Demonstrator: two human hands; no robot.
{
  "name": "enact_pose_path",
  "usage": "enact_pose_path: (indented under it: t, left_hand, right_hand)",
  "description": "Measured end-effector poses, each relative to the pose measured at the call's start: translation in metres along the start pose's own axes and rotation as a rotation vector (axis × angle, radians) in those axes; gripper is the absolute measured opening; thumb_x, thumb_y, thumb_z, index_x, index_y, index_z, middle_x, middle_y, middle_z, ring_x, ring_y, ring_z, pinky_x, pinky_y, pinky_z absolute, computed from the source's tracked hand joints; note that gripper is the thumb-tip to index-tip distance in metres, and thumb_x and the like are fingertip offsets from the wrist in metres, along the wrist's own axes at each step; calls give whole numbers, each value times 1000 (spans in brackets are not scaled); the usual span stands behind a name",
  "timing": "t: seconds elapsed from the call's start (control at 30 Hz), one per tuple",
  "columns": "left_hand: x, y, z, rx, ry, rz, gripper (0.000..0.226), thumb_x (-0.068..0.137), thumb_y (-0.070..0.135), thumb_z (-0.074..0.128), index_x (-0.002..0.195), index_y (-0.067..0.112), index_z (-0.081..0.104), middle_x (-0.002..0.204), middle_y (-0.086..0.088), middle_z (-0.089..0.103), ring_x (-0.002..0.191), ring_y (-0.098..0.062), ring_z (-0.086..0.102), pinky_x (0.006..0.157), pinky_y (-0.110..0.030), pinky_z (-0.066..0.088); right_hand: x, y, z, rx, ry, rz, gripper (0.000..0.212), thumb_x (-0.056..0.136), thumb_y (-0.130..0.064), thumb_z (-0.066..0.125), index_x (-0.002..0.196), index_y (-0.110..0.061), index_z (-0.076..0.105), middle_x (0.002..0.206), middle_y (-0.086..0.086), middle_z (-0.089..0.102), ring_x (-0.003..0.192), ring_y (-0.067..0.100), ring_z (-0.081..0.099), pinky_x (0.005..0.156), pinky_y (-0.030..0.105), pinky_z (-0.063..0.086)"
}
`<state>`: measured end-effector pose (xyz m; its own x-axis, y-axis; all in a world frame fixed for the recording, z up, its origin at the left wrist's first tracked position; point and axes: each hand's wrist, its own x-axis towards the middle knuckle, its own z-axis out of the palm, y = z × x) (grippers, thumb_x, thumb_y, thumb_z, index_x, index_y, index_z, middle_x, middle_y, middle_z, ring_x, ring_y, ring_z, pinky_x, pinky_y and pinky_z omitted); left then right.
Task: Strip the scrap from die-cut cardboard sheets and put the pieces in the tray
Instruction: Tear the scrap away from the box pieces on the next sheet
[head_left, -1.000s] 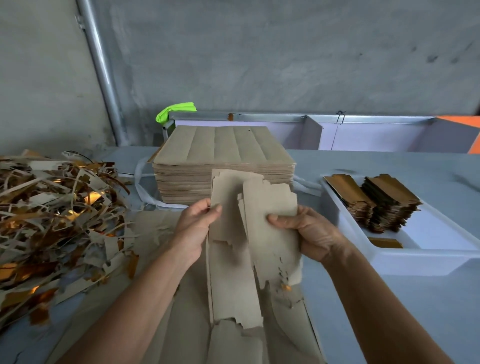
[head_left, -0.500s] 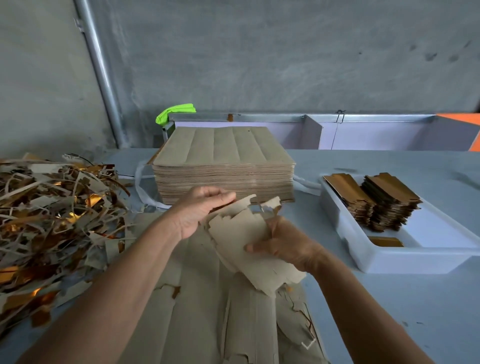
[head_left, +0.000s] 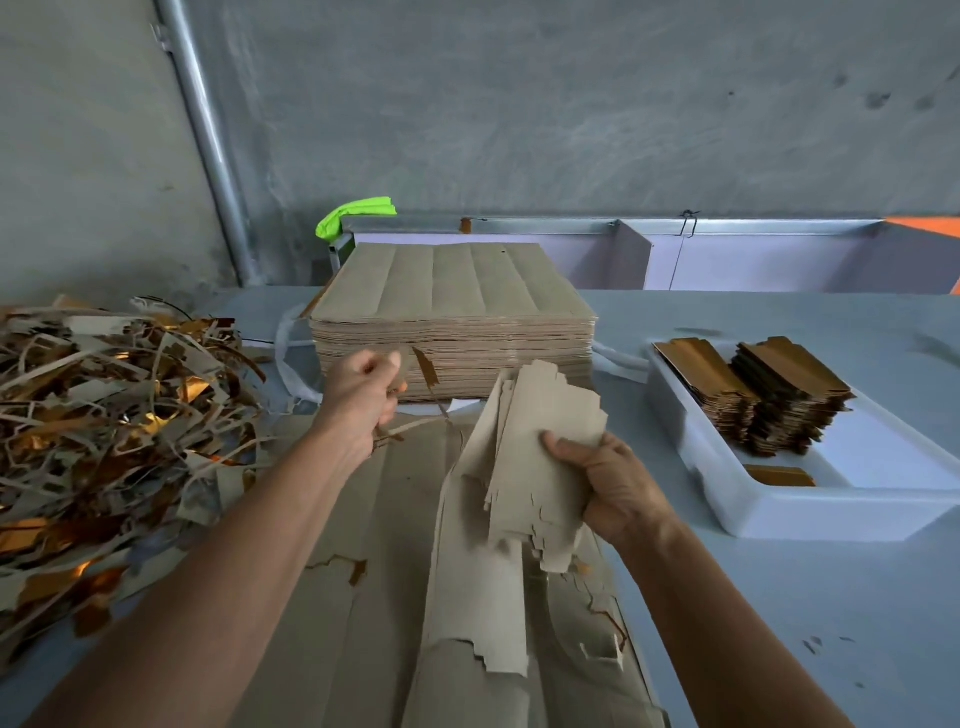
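My right hand (head_left: 613, 486) grips a few die-cut cardboard pieces (head_left: 540, 447), grey-brown side up, held above the torn sheet (head_left: 363, 613) that lies on the table in front of me. My left hand (head_left: 361, 400) is raised to the left of them with its fingers curled round a thin strip of scrap (head_left: 423, 366) with a gold underside. A white tray (head_left: 737, 493) at the right holds two stacks of gold-faced pieces (head_left: 753, 395).
A tall stack of uncut sheets (head_left: 452, 317) stands behind my hands. A big heap of scrap strips (head_left: 104, 415) fills the left of the table. A grey wall, a metal pipe (head_left: 208, 140) and lilac bins (head_left: 727, 254) lie beyond.
My left hand has pulled a scrap strip up and to the left, away from the pieces. My right hand has shifted the pieces to the right and tilted them more upright.
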<state>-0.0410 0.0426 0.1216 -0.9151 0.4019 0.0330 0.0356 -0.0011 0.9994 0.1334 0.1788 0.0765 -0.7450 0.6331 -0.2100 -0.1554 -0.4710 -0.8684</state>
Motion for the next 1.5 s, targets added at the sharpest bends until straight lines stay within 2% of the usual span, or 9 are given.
enact_pose_path:
  t: [0.1,0.17,0.23,0.37,0.5,0.83,0.97,1.17,1.5]
  left_hand:
    - [-13,-7,1,83,-181,6,41,80,45,64,106,15,56,100,-3,61,84,-14,56,70,-25,47]
    - [-22,-20,0,160,-293,-8,96,60,60,67,141,21,33,137,-6,45,126,-21,42,106,-41,35]
    - [-33,-35,0,181,-396,49,115,54,61,72,147,39,9,153,7,18,140,-16,19,115,-47,17]
    - [-43,-61,4,192,-530,74,74,67,33,78,135,24,49,130,4,57,120,-14,52,103,-35,40]
    - [-40,-68,7,100,-375,35,13,84,5,66,93,14,70,80,6,74,76,-9,68,67,-14,50]
    - [-29,-66,-8,-96,-93,-182,11,94,17,57,96,13,66,106,-12,67,105,-28,60,102,-46,43]
    - [-28,-64,-5,-65,-89,-182,18,94,16,55,109,10,65,111,-12,66,110,-28,59,102,-46,43]
    - [-27,-61,6,-37,-87,-62,19,94,9,55,79,15,65,79,-7,64,77,-20,56,72,-32,46]
    - [-33,-52,26,-151,-70,-63,26,88,8,62,66,18,68,65,7,69,74,-14,60,84,-31,46]
  right_hand:
    - [4,0,0,121,49,21,22,80,2,66,99,-9,66,91,8,72,82,23,67,73,40,55]
    - [5,1,1,156,55,25,26,81,2,66,105,-8,65,100,10,70,87,24,66,81,42,54]
    - [6,1,1,168,42,33,30,80,2,65,108,-8,64,103,11,70,90,25,65,85,44,53]
    - [6,3,1,192,9,60,43,67,-1,69,109,-8,64,103,11,70,86,25,67,74,41,57]
    - [5,-3,-2,151,60,138,27,76,0,69,103,-4,65,99,13,70,85,26,66,71,43,55]
    - [1,-20,-28,24,201,131,21,83,-5,67,102,-9,59,90,9,65,82,25,60,63,41,48]
    - [-1,-29,-38,8,139,-22,17,82,-4,65,92,-18,62,92,5,68,87,22,62,68,38,50]
    - [-11,-30,-27,-106,-173,14,37,64,-9,69,101,-6,68,94,10,73,79,21,71,67,33,59]
    - [-15,8,3,-463,-212,144,31,77,-2,71,107,-2,66,105,17,70,101,35,65,90,49,52]
